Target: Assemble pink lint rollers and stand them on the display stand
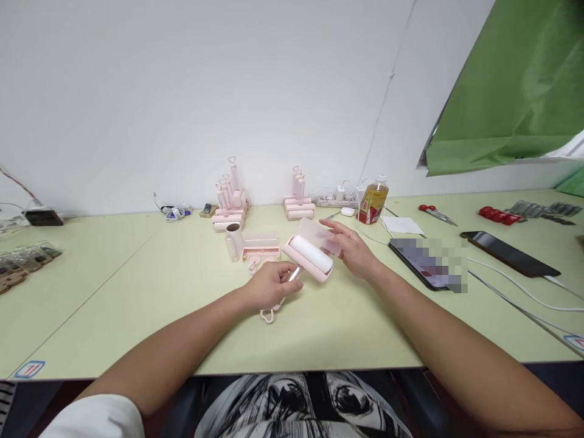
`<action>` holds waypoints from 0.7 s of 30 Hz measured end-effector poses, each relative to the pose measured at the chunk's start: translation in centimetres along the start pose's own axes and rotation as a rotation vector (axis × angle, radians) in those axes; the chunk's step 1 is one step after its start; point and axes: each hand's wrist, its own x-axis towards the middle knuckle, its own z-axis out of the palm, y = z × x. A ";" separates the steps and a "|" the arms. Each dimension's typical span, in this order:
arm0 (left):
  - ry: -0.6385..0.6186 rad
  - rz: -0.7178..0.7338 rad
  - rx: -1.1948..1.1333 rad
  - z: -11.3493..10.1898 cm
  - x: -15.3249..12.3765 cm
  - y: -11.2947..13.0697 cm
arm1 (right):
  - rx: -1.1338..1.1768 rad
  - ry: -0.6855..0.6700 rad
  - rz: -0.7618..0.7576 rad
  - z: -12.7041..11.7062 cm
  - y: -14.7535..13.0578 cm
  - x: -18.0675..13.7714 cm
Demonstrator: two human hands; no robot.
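My left hand (pixel 272 285) is closed around the handle of a pink lint roller (pixel 312 255), held tilted above the table. A white sticky roll sits in its frame, and the heart-shaped handle end (pixel 267 316) pokes out below my hand. On the far side my right hand (pixel 354 248) pinches a translucent pink cover (pixel 306 229) at the roller's upper edge; whether the cover is attached, I cannot tell. Just beyond lies another pink lint roller (pixel 261 252) with an empty frame. Beside it a cardboard-cored roll (pixel 233 243) stands upright.
Stacked pink lint rollers (pixel 228 219) stand near the wall, with a smaller stack (pixel 300 210) to their right. A drink bottle (pixel 373 201), phone (pixel 422 267), dark power bank (pixel 511 252) and cables occupy the right side. Glass jars (pixel 30 258) lie far left.
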 end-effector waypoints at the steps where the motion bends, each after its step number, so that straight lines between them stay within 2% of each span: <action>1: 0.009 -0.007 -0.020 0.0 0.0 0.1 | -0.001 -0.016 -0.011 0.1 0.1 -0.1; 12: 0.007 0.008 -0.036 -0.4 -0.1 0.3 | -0.064 -0.286 -0.005 0.4 0.5 -0.6; 16: 0.014 0.007 -0.038 -0.4 -0.1 0.2 | -0.110 -0.304 -0.097 0.7 0.7 -0.7; 21: 0.031 -0.012 -0.064 -0.3 -0.1 0.2 | -0.127 -0.329 -0.080 0.8 0.9 -0.8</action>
